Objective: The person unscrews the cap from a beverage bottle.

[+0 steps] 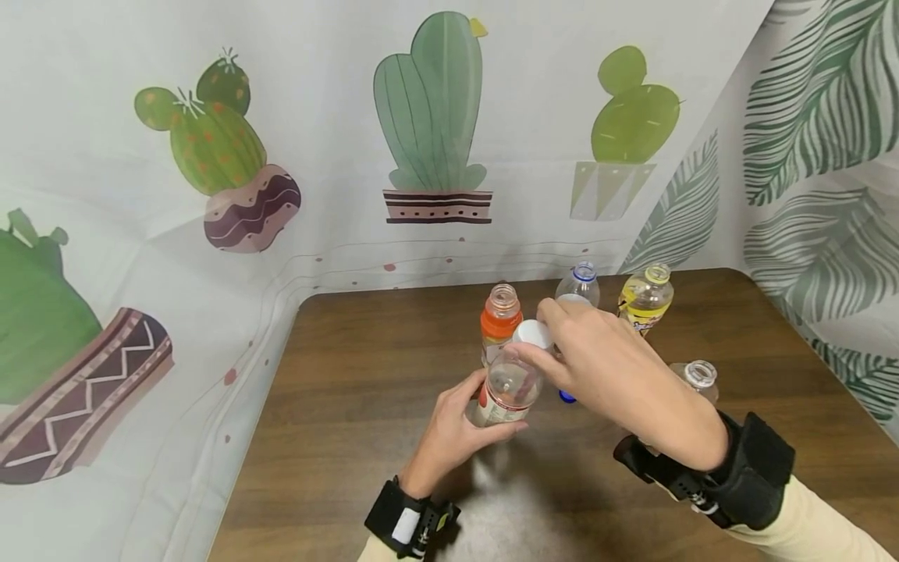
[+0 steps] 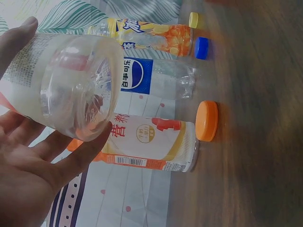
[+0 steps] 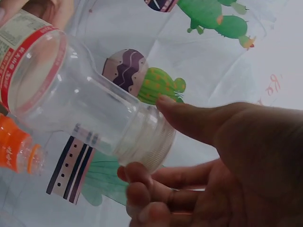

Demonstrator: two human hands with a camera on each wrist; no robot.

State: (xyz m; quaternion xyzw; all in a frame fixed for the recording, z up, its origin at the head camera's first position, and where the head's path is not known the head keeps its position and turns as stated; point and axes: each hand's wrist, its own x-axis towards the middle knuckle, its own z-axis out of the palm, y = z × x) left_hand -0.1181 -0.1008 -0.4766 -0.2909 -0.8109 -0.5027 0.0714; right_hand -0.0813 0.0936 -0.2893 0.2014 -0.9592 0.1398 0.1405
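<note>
A clear plastic bottle (image 1: 511, 384) with a red and cream label is held up off the table, tilted. My left hand (image 1: 456, 425) grips it round the label, thumb on one side and fingers on the other. On its neck sits a white screw cap (image 1: 534, 334). My right hand (image 1: 604, 355) pinches this cap between thumb and fingers, as the right wrist view shows from the side. Through the clear wall (image 3: 94, 101) the bottle looks empty. Its round base (image 2: 90, 94) faces the left wrist camera.
Behind stand an uncapped orange-necked bottle (image 1: 502, 316), a cola bottle (image 1: 585, 282) and a yellow-labelled bottle (image 1: 646, 295). Another clear bottle (image 1: 701, 378) is at the right, partly behind my arm. Orange (image 2: 207, 121), blue (image 2: 201, 48) and yellow caps (image 2: 193, 20) lie on the wooden table (image 1: 365, 375).
</note>
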